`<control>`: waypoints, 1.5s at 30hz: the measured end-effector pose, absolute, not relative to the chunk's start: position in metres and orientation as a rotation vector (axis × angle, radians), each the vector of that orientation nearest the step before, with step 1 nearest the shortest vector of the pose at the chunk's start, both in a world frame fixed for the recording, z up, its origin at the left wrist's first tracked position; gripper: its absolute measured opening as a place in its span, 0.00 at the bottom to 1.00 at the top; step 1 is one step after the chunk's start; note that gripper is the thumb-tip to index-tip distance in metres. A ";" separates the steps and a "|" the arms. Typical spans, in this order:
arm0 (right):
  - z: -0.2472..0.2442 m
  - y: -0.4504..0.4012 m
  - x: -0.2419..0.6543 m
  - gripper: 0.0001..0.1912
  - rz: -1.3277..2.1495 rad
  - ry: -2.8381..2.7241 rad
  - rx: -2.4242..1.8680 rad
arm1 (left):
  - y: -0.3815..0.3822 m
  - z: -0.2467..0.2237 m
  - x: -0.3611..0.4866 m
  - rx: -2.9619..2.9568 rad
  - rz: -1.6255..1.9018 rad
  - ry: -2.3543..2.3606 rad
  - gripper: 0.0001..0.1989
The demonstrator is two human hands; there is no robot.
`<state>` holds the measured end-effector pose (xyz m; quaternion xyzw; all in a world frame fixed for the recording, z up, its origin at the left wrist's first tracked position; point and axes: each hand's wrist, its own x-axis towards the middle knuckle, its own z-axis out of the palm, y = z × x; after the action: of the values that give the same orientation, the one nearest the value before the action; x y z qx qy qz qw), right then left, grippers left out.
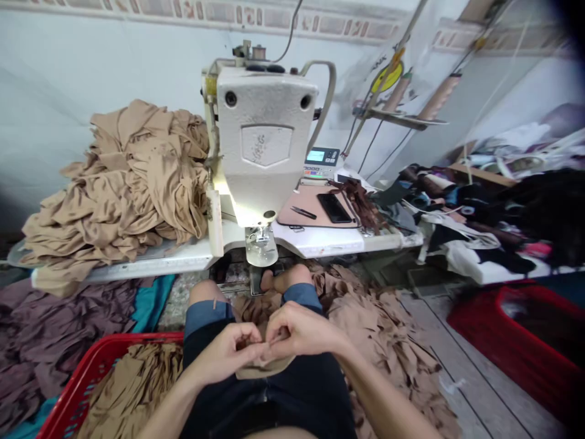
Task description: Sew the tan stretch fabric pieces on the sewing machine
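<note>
Two sets of fingers, close together, pinched a tan cloth piece (pixel 265 369) above the lap (pixel 274 405), the left hand (pixel 231 349) and right hand (pixel 304 331) partly hiding the grip. The cloth looked light, soft and limp, likelier to curl or slide than to break, so an edge nipped at two near points seemed a surer hold than its slack middle. Beyond the knees stood a sewing machine (pixel 265 146), a fabric heap (pixel 132 183) beside it on the worktop (pixel 320 244).
</note>
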<state>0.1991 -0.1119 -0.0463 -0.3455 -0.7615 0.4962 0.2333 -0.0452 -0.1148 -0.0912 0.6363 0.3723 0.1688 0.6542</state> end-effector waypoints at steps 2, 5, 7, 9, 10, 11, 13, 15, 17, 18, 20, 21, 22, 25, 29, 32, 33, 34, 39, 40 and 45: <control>-0.047 -0.110 0.210 0.16 1.351 -2.052 -0.964 | -0.113 -0.088 -0.044 1.423 0.415 0.853 0.18; -0.054 -0.111 0.217 0.17 1.384 -1.859 -1.044 | -0.107 -0.080 -0.044 1.436 0.493 0.907 0.17; -0.059 -0.112 0.217 0.17 1.370 -1.702 -1.101 | -0.103 -0.075 -0.042 1.430 0.568 0.947 0.17; -0.061 -0.112 0.215 0.18 1.342 -1.574 -1.141 | -0.098 -0.070 -0.041 1.428 0.677 0.989 0.17; -0.061 -0.111 0.214 0.19 1.329 -1.532 -1.154 | -0.096 -0.068 -0.041 1.435 0.729 1.002 0.17; -0.061 -0.111 0.213 0.20 1.312 -1.504 -1.167 | -0.094 -0.065 -0.041 1.453 0.769 1.008 0.18; -0.057 -0.110 0.210 0.21 1.251 -1.481 -1.198 | -0.090 -0.058 -0.043 1.527 0.811 1.006 0.19; -0.049 -0.111 0.206 0.22 1.144 -1.510 -1.221 | -0.086 -0.051 -0.046 1.659 0.827 1.006 0.17; -0.037 -0.113 0.201 0.21 0.991 -1.553 -1.234 | -0.081 -0.044 -0.049 1.812 0.847 1.018 0.15; -0.031 -0.114 0.199 0.20 0.907 -1.572 -1.236 | -0.079 -0.041 -0.050 1.876 0.863 1.024 0.14; -0.018 -0.116 0.195 0.19 0.751 -1.603 -1.233 | -0.075 -0.037 -0.051 1.958 0.903 1.025 0.14; -0.012 -0.116 0.193 0.18 0.690 -1.613 -1.229 | -0.073 -0.035 -0.051 1.976 0.926 1.021 0.14; -0.007 -0.115 0.192 0.18 0.642 -1.618 -1.223 | -0.071 -0.033 -0.050 1.977 0.953 1.019 0.14; 0.003 -0.108 0.192 0.17 0.579 -1.590 -1.215 | -0.065 -0.026 -0.044 1.878 1.018 1.002 0.13; 0.002 -0.091 0.195 0.20 0.614 -1.495 -1.254 | -0.057 -0.017 -0.035 1.672 1.025 0.982 0.14; -0.004 -0.079 0.199 0.21 0.672 -1.434 -1.286 | -0.051 -0.011 -0.030 1.617 1.020 1.014 0.17; -0.006 -0.076 0.200 0.20 0.702 -1.417 -1.288 | -0.050 -0.009 -0.029 1.607 1.019 1.037 0.17; -0.007 -0.073 0.201 0.20 0.735 -1.397 -1.286 | -0.048 -0.008 -0.027 1.600 1.022 1.068 0.17; -0.010 -0.059 0.208 0.21 0.873 -1.282 -1.258 | -0.039 0.003 -0.019 1.545 1.084 1.235 0.16; -0.011 -0.057 0.209 0.22 0.878 -1.266 -1.258 | -0.037 0.005 -0.017 1.520 1.101 1.243 0.16; -0.017 -0.045 0.211 0.21 0.874 -1.180 -1.248 | -0.024 0.004 -0.007 1.427 1.214 1.175 0.15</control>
<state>0.2107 -0.0453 -0.0173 -0.5320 -0.5028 0.3725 0.5705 -0.0070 -0.0240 0.0039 0.5768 0.4749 0.4907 0.4483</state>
